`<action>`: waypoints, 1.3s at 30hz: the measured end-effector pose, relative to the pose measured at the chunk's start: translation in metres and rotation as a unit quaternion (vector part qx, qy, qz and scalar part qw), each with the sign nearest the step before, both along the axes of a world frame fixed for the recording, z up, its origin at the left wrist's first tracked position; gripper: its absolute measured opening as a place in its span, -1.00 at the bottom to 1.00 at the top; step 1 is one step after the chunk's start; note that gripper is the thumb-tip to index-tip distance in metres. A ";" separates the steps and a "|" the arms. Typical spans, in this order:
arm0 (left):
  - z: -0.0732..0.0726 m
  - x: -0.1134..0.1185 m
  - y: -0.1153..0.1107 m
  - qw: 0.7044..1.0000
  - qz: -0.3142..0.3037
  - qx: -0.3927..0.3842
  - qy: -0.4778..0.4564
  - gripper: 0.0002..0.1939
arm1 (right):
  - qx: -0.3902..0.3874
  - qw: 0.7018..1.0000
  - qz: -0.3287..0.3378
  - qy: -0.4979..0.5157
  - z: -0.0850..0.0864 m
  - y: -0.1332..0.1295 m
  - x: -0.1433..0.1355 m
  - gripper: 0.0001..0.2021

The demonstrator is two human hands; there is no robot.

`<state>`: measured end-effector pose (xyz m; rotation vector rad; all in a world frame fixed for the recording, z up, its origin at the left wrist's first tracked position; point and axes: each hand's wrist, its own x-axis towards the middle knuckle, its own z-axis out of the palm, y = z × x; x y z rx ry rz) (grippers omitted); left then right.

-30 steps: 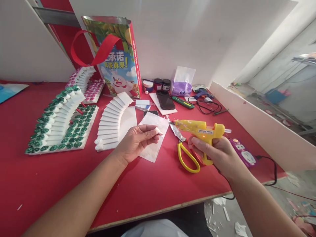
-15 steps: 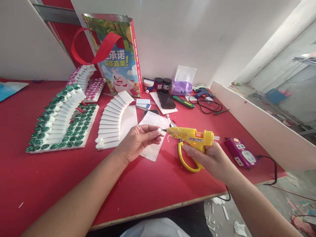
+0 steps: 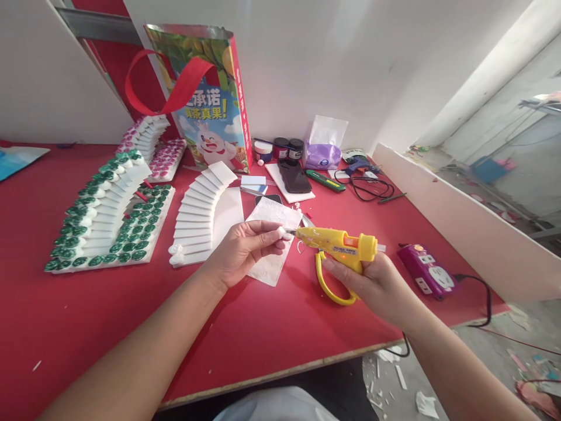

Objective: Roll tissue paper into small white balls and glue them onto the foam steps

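Observation:
Between thumb and fingertips, my left hand (image 3: 245,248) pinches a small white ball (image 3: 283,232). My right hand (image 3: 377,283) is wrapped around the grip of a yellow hot glue gun (image 3: 335,242), whose nozzle points left and is at the white ball. A glue stick pokes out of the gun's back, and an orange light glows on its side. Under my left hand lies a sheet of white tissue (image 3: 270,269). To its left stands a white curved staircase model (image 3: 193,225) on a white base, with a couple of white balls on its lowest step.
Finished-looking stair models with green caps (image 3: 127,245) and pink caps (image 3: 169,159) stand left. Behind are a printed bag (image 3: 219,117), jars (image 3: 280,149), a tissue pack (image 3: 322,155), a phone (image 3: 294,176) and a green cutter (image 3: 325,180). A purple power strip (image 3: 427,272) lies right.
The glue gun has tilted and shifted very slightly left. My left hand holds the white ball in nearly the same place.

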<state>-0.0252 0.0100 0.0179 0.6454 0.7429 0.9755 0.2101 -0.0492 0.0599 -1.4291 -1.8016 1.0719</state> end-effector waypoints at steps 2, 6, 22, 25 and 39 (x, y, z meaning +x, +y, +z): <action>0.000 0.000 0.000 1.000 -0.004 0.001 -0.003 -0.67 | 0.007 1.000 0.002 0.000 -0.001 0.000 0.001 -0.56; -0.001 0.000 0.000 1.000 -0.013 -0.001 -0.003 -0.66 | 0.004 1.000 -0.004 0.007 -0.005 0.000 0.003 -0.57; -0.002 -0.001 0.001 1.000 -0.011 -0.002 0.002 -0.66 | -0.026 0.996 -0.069 0.054 -0.002 -0.001 0.006 -0.56; -0.002 0.000 0.001 1.000 -0.005 -0.006 0.003 -0.64 | -0.042 0.992 -0.106 0.055 -0.002 0.003 0.013 -0.53; -0.002 -0.003 0.001 1.000 -0.001 -0.006 0.010 -0.65 | 0.079 0.947 -0.305 -0.061 -0.047 0.071 0.102 -0.43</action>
